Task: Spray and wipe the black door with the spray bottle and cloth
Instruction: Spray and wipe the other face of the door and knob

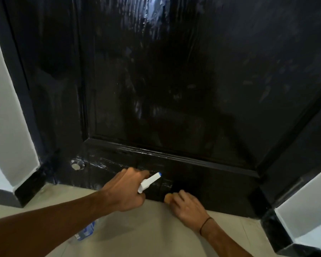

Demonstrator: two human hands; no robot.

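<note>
From the head camera I look down at the foot of the black door (174, 80), and I take that door as my landmark. Its glossy panel shows streaks and a bright wet-looking reflection near the top of the frame. My left hand (127, 190) is low in front of the door's bottom rail, fingers curled around the spray bottle (150, 180); its white head with a blue nozzle tip points at the rail, close to the surface, while the clear body with a blue label hangs below my forearm over the floor (137, 234). My right hand (188, 204) sits just right of the bottle, down where the door's lower edge meets the floor, fingers curled over a small orange cloth (168, 198) that peeks out at the fingertips; the hand is blurred, and I cannot tell whether the cloth touches the door. A dark band (205, 224) circles that wrist. At the door's lower left corner sits a round metal door stop (77, 164). White walls (6, 108) with black skirting flank the door frame.
</note>
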